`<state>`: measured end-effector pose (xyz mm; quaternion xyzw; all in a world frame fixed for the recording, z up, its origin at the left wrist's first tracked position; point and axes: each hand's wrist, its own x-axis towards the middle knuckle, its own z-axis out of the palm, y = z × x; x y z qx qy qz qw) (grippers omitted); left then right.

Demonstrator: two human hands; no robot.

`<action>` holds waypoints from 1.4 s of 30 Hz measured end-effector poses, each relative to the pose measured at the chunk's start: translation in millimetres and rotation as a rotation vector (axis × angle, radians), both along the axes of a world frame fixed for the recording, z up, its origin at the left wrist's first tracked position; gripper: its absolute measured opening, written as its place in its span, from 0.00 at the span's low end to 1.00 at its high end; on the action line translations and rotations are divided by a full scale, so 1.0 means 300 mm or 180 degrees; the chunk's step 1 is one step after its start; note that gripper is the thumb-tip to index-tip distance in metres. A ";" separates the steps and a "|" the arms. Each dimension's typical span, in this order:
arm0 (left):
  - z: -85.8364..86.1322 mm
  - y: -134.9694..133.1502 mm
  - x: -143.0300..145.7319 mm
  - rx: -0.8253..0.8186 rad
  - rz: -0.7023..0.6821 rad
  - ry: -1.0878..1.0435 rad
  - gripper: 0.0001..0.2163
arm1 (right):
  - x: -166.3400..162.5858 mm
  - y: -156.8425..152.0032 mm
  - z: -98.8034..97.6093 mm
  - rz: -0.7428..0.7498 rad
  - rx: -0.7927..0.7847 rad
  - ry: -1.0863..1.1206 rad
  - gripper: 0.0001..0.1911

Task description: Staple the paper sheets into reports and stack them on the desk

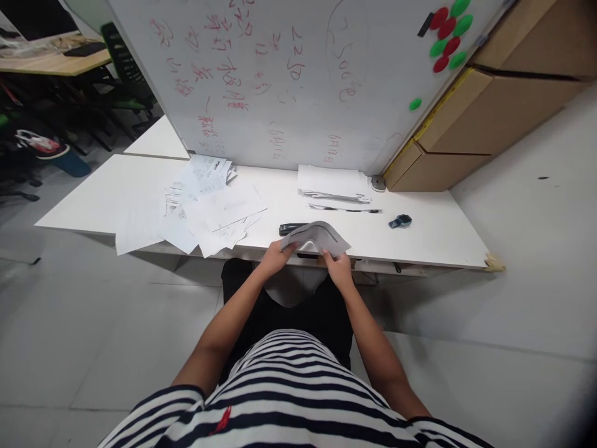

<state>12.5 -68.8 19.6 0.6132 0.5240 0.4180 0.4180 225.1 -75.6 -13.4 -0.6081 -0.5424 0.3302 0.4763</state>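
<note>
1. Work in hand: a paper bundle (317,238), a few sheets bowed upward in the middle, held over the near edge of the desk (420,239), right in front of the person.
2. L side: left hand (276,256) pinches the bundle's left end, fingers closed on the sheets. R side: right hand (338,266) is clamped on the right/near corner, thumb on top. Both grips are firm; the bundle is off the desk surface, or only just brushing it, can't tell which.
3. Black stapler (293,228) lies just behind the bundle, near the left hand, not touched by either hand.
4. Looks done so far (judgement): a neat stack (333,183) sits squared up at the back of the desk by the whiteboard (280,74), w/ a pen (345,210) lying just in front of it. Reads as sheets already dealt with.
5. Looks left (judgement): a loose pile (209,211) spreads over the left part of the desk, sheets fanned and overlapping, some hanging past the near edge. It's much messier than the back stack, so a good share of the paper seems unhandled, approx. half or more.
6. Bundle itself: edges not yet lined up; whether it's fastened can't be told, too small.
7. Misc: small dark object (400,221) to the right, well apart from both hands.
</note>
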 end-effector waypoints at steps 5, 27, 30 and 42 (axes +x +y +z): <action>0.056 0.036 0.011 0.0253 -0.0264 -0.0003 0.22 | 0.121 -0.170 -0.014 -0.0891 -0.0303 0.0103 0.22; -0.089 0.275 0.007 0.1119 -0.0472 0.2514 0.21 | 0.174 -0.263 -0.047 -0.0694 -0.1105 0.1333 0.27; -0.076 0.263 0.010 0.1009 -0.0535 0.2440 0.21 | 0.151 -0.244 -0.050 -0.0634 -0.1104 0.1225 0.26; 0.075 0.310 0.128 0.0414 0.0200 0.2063 0.27 | 0.164 -0.187 -0.034 -0.0461 -0.0746 0.0852 0.25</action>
